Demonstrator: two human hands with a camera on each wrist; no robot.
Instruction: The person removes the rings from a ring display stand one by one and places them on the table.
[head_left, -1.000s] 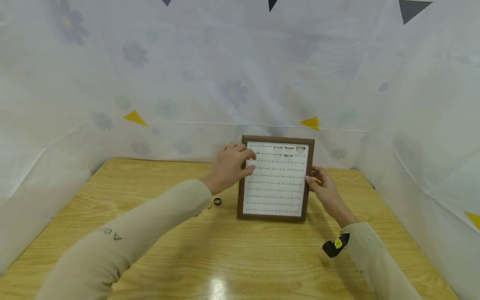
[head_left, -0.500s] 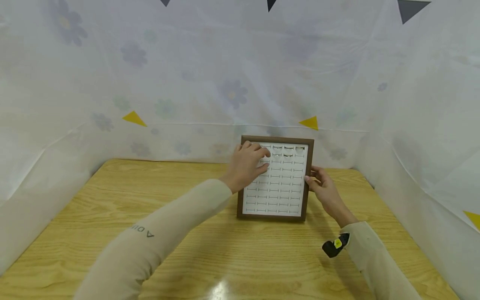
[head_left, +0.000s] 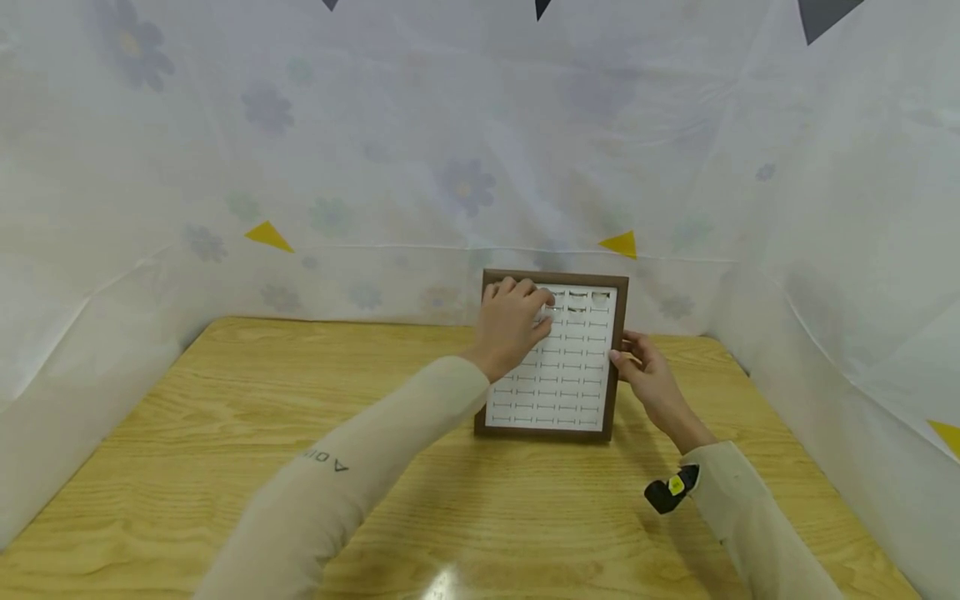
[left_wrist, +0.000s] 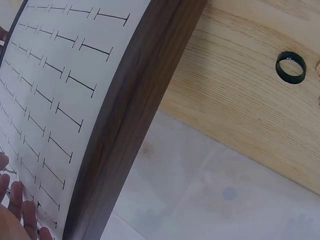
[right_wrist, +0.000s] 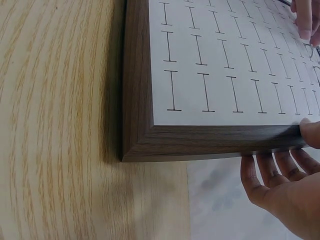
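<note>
Dark-wood-framed white slotted ring display board [head_left: 558, 392] propped upright at far side of worktop [head_left: 225, 400]; right hand [head_left: 647, 375] grips its right edge, thumb on frame; left hand [head_left: 513, 321], fingers curled, presses at top rows, beside few seated rings [head_left: 577, 302]; whether it pinches ring, cannot tell; most slots unfilled; black ring [left_wrist: 291, 67] lies on worktop left of board.

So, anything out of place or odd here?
One thing: a black ring lies loose on the table left of the ring tray, not in a slot. The left hand is at the tray's top rows; the right hand steadies its right edge.
</note>
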